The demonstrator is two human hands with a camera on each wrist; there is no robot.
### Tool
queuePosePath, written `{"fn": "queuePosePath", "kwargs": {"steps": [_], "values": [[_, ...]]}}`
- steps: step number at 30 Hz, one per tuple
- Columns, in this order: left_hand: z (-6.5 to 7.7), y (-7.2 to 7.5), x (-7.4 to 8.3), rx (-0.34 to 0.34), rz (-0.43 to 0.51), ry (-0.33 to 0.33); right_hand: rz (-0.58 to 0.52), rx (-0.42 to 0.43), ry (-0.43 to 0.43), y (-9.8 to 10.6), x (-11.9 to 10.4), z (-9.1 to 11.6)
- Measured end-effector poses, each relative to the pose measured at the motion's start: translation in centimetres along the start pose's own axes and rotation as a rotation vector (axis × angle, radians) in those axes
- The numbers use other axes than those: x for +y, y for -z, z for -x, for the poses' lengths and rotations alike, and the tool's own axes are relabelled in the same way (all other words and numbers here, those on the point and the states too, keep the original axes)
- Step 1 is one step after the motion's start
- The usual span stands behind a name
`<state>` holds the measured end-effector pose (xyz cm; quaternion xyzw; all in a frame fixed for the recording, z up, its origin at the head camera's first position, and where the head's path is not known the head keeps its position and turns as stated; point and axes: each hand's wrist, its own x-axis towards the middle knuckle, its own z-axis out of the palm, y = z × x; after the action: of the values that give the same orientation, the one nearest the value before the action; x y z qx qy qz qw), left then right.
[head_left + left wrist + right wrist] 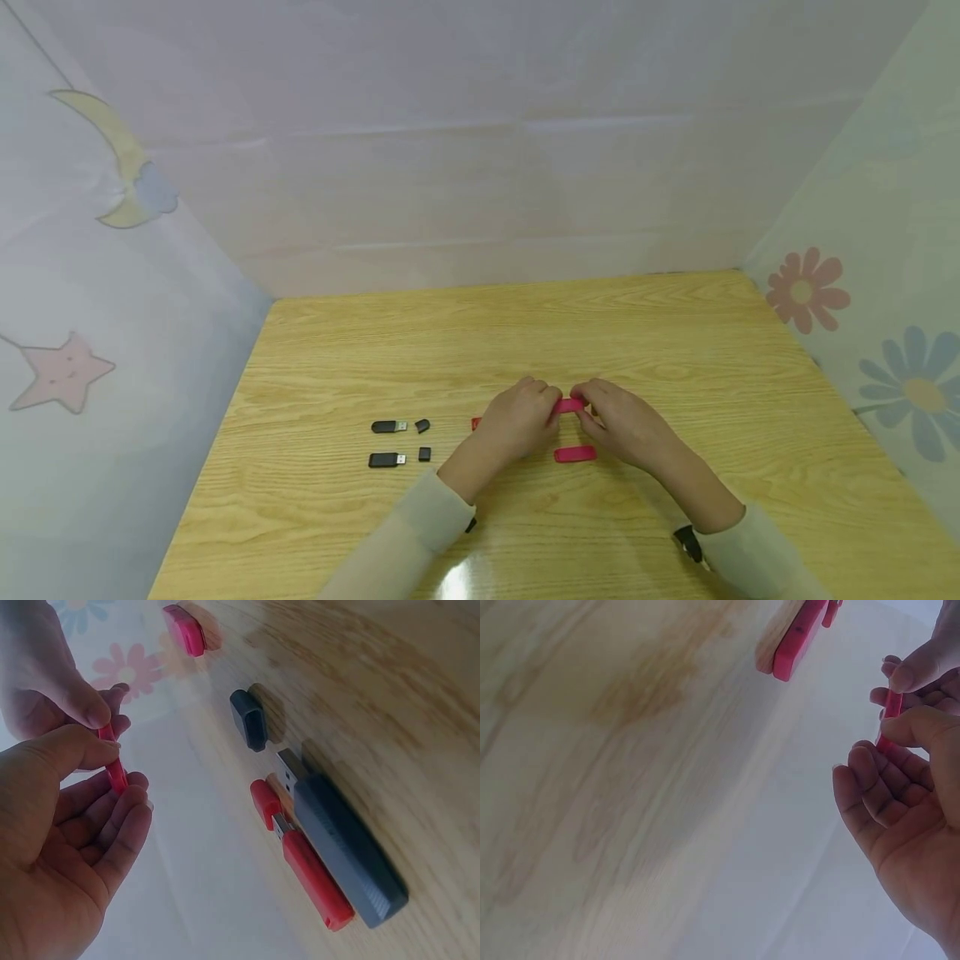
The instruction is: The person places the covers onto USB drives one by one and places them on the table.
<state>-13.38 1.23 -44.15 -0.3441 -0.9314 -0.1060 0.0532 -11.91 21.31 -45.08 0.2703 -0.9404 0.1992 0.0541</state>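
Above the table, my left hand (521,417) and my right hand (626,421) each pinch one end of a pink-red USB stick (570,406). In the left wrist view, the thumb of my left hand (67,825) presses on the stick (118,776). In the right wrist view, my right hand (922,817) pinches the stick's near end, its other fingers loosely bent. Whether its cap is on is hidden by the fingers. Another pink USB stick (575,454) lies on the table just below the hands, with no bare connector visible.
A red USB stick (315,881) and its red cap (265,802) lie beside a dark USB stick (345,847) with a separate cap (249,720). Farther left are two black USB sticks, one upper (388,427) and one lower (386,460), caps off, on the wooden table (315,358).
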Motion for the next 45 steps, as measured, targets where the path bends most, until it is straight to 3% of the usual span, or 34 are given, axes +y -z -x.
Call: {"fn": "queuePosePath", "kwargs": {"steps": [18, 26, 34, 45], "values": [[-0.21, -0.25, 0.54, -0.002, -0.06, -0.042, 0.052, 0.057, 0.064, -0.26, -0.16, 0.06], [-0.31, 0.05, 0.83, -0.031, -0.1, -0.035, 0.109, 0.075, 0.128, -0.42, -0.18, -0.05], [-0.37, -0.04, 0.96, -0.01, -0.124, -0.045, 0.137, 0.143, 0.213, -0.7, 0.21, -0.08], [-0.51, -0.06, 0.99, -0.011, -0.119, -0.048, 0.138, 0.133, 0.199, -0.43, 0.08, 0.01]]}}
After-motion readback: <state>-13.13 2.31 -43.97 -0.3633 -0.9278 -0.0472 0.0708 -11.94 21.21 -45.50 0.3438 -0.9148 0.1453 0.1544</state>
